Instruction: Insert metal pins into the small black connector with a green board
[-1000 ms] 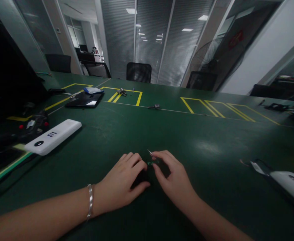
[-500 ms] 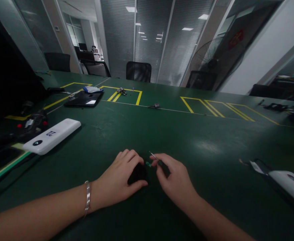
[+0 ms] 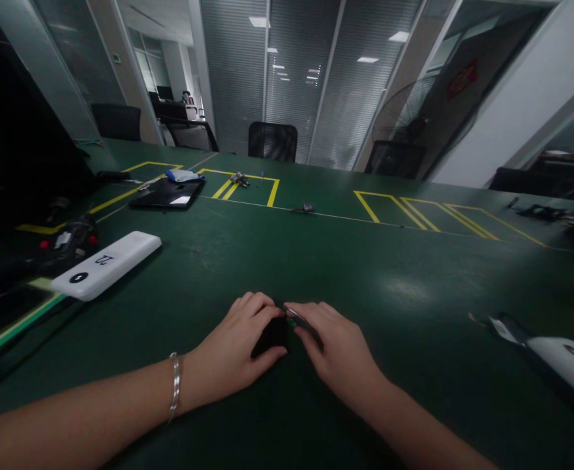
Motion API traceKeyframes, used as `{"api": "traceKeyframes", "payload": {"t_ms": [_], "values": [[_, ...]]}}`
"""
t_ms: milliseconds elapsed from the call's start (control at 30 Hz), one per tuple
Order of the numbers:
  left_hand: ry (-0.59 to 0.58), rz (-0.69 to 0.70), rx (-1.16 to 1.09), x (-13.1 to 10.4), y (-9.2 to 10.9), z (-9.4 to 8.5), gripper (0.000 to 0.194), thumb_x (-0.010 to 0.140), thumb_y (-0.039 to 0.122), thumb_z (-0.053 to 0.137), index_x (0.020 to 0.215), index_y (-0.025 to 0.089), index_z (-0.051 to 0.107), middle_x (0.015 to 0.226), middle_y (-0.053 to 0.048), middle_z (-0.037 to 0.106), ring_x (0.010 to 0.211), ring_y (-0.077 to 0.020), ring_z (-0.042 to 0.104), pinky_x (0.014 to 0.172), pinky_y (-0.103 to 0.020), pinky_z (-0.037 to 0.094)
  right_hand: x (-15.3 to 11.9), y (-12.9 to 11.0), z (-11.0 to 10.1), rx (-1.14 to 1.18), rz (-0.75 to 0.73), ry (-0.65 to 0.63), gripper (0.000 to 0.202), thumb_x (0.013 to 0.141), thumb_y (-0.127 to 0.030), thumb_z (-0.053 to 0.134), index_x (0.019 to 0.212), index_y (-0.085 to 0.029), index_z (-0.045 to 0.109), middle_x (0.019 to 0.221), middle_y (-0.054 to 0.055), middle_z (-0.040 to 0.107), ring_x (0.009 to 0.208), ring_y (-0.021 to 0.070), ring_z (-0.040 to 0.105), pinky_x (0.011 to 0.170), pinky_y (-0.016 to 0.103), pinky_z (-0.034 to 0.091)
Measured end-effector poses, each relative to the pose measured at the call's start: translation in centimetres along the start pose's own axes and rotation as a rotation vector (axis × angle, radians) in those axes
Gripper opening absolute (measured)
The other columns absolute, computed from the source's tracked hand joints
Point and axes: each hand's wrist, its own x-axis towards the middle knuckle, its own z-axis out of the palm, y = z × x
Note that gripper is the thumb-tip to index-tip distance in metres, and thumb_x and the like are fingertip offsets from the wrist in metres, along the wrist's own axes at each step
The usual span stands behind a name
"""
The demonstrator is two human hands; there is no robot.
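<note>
Thin tool (image 3: 306, 324), clamped in your right grip (image 3: 338, 341), points left toward the surface (image 3: 267, 261)'s far edge; I can't tell your left grip (image 3: 242, 336)'s hold.

An office, by its black chairs (image 3: 272, 141) (mesh-backed), green table (image 3: 248, 258) and glass partitions (image 3: 297, 78).

The one camera rides on my head, so I look out from above the near side of the surface (image 3: 248, 254), facing forward and down. My left fingers (image 3: 266, 316) and right fingers (image 3: 311, 314) are close, near the middle of that side, with my forearms (image 3: 111, 401) reaching in from its two near corners. The view is wide, taking in the far edge, which slants lower to the right, then chairs (image 3: 272, 141) and the glass partition (image 3: 297, 85) well beyond.
</note>
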Motion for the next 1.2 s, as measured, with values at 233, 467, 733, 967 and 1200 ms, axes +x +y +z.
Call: {"api": "traceKeyframes", "payload": {"t_ms": [233,467,733,967,1200], "values": [[0.021,0.003,-0.102,-0.2,-0.1,-0.2,0.034,0.083,0.024,0.066,0.116,0.024,0.056,0.114,-0.007,0.052,0.104,-0.0246,0.05,0.091,-0.043,0.046,0.0,-0.3,-0.3,0.019,0.056,-0.025,0.038,0.085,-0.014,0.058,0.121,-0.025,0.055,0.109,0.004,0.063,0.098,0.0218,0.059,0.081,0.036,0.05],[0.022,-0.121,-0.637,0.3,-0.7,-0.2,0.04,0.084,0.017,0.065,0.122,0.023,0.054,0.105,-0.004,0.059,0.086,-0.0162,0.057,0.08,-0.034,0.051,-0.2,0.0,-0.1,0.301,0.091,0.148,0.041,0.086,-0.016,0.058,0.125,-0.026,0.051,0.101,0.004,0.059,0.085,0.0182,0.06,0.074,0.033,0.051],[-0.041,-0.16,-0.801,0.4,-0.5,0.3,0.045,0.081,0.013,0.065,0.123,0.02,0.051,0.092,-0.001,0.064,0.08,-0.0153,0.06,0.075,-0.032,0.05,-0.5,-0.5,0.3,0.494,-0.021,0.204,0.05,0.085,-0.012,0.058,0.13,-0.03,0.045,0.1,0.002,0.056,0.077,0.0147,0.056,0.074,0.032,0.049],[-0.064,-0.151,-0.739,0.5,0.1,-0.1,0.042,0.082,0.016,0.064,0.122,0.019,0.052,0.079,0.002,0.061,0.071,-0.0137,0.056,0.068,-0.028,0.048,-0.6,-0.7,0.3,0.476,-0.03,0.174,0.05,0.084,-0.012,0.059,0.129,-0.03,0.046,0.099,0.002,0.057,0.084,0.0166,0.057,0.077,0.032,0.049],[-0.063,-0.113,-0.654,0.5,0.1,-0.1,0.041,0.083,0.019,0.064,0.122,0.021,0.053,0.08,0.002,0.06,0.072,-0.0145,0.057,0.068,-0.028,0.049,-0.6,-0.8,0.1,0.425,-0.071,0.159,0.049,0.084,-0.012,0.058,0.128,-0.03,0.047,0.102,0.003,0.059,0.089,0.0175,0.057,0.079,0.033,0.05]]}}
